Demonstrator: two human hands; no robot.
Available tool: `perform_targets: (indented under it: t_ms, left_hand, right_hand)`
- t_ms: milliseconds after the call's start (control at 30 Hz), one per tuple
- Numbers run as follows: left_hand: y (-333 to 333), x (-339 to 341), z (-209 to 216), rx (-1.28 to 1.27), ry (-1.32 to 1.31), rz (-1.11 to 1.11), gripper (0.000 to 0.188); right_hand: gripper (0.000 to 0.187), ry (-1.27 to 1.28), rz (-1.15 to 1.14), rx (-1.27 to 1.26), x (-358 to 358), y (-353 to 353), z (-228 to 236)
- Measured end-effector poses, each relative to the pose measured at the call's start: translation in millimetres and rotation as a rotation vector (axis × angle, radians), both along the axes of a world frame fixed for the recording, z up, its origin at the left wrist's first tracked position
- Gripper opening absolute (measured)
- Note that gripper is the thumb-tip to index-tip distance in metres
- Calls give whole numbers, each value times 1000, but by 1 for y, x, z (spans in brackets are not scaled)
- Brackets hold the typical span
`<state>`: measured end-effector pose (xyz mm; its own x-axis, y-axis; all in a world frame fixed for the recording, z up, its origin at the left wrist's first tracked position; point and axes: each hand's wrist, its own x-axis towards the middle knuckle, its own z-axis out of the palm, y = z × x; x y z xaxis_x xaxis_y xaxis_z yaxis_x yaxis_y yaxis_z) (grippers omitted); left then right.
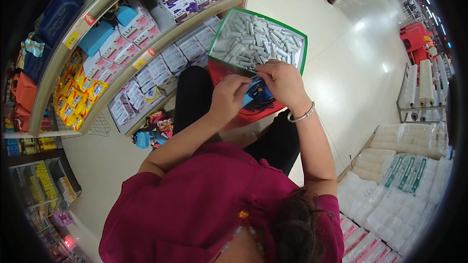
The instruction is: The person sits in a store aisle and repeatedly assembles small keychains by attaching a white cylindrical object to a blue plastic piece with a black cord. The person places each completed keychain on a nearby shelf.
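Both my hands are in front of me, fingers bent, at the near side of a red box with a green rim [305, 53]. Many small pale grey cylinder-shaped pieces [258, 39] fill its top. Between the hands hangs a small blue and dark pouch [258, 92], against the red front of the box. My left hand [228, 93] pinches its upper left edge with thumb and fingertips. My right hand [283, 82], a silver bangle on its wrist, is closed at the upper right edge. The fingertips partly hide the pouch's opening.
At left, curved shelves [163, 31] carry boxed soaps and yellow packets [80, 92]. Blue and patterned pouches [152, 131] lie low beside my left leg. White wrapped packs [395, 209] are stacked at right. Pale tiled floor [341, 78] runs along the aisle.
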<state>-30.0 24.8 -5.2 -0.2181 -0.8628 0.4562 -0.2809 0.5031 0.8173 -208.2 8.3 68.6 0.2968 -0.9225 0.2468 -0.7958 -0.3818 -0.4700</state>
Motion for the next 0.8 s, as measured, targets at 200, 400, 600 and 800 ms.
perform_targets:
  t_ms: [200, 400, 600, 800]
  left_hand:
    - [-2, -4, 1, -138, 7, 35, 14]
    - [-2, -6, -3, 75, 133, 13, 12]
    - [-3, -4, -2, 338, 228, -138, 11]
    - [-4, -3, -1, 448, 332, -197, 12]
  right_hand:
    - [17, 369, 124, 2, 4, 5, 13]
    - [12, 239, 141, 2, 8, -4, 11]
    - [9, -34, 77, 90, 9, -12, 0]
    - [13, -388, -6, 122, 12, 6, -6]
